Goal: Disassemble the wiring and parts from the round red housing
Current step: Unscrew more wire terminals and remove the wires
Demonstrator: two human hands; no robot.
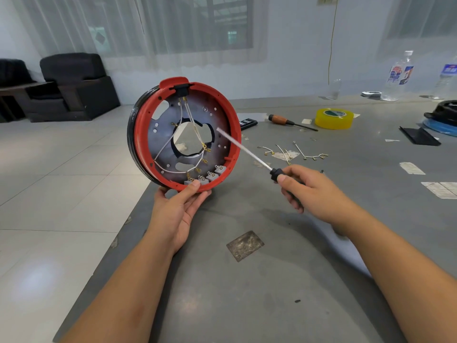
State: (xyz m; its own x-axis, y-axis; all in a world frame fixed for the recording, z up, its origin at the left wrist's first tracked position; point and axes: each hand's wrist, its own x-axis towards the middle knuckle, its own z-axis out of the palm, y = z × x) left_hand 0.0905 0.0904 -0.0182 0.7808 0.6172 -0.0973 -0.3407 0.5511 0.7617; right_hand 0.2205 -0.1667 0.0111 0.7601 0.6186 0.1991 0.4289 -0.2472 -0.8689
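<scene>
Mid-disassembly; red housing point(184, 134) held upright over the worktop point(247, 280) edge, left hand point(179, 206) fingers pinching its lower rim; right hand point(314, 191) fingers wrapped round screwdriver point(247, 152), tip inside; white wires point(188, 144) remaining; probably next: seating tip squarely on a terminal screw.

Left grip point(181, 206) palm-up, thumb pinching; right grip point(306, 189) fingers curled, forearm extended.

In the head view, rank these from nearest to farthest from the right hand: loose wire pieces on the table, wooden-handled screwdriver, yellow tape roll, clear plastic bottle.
From the right hand:
1. Loose wire pieces, just beyond the hand on the table.
2. Wooden-handled screwdriver, farther back, slightly left.
3. Yellow tape roll, farther back, to the right.
4. Clear plastic bottle, far back right, upright.
</scene>
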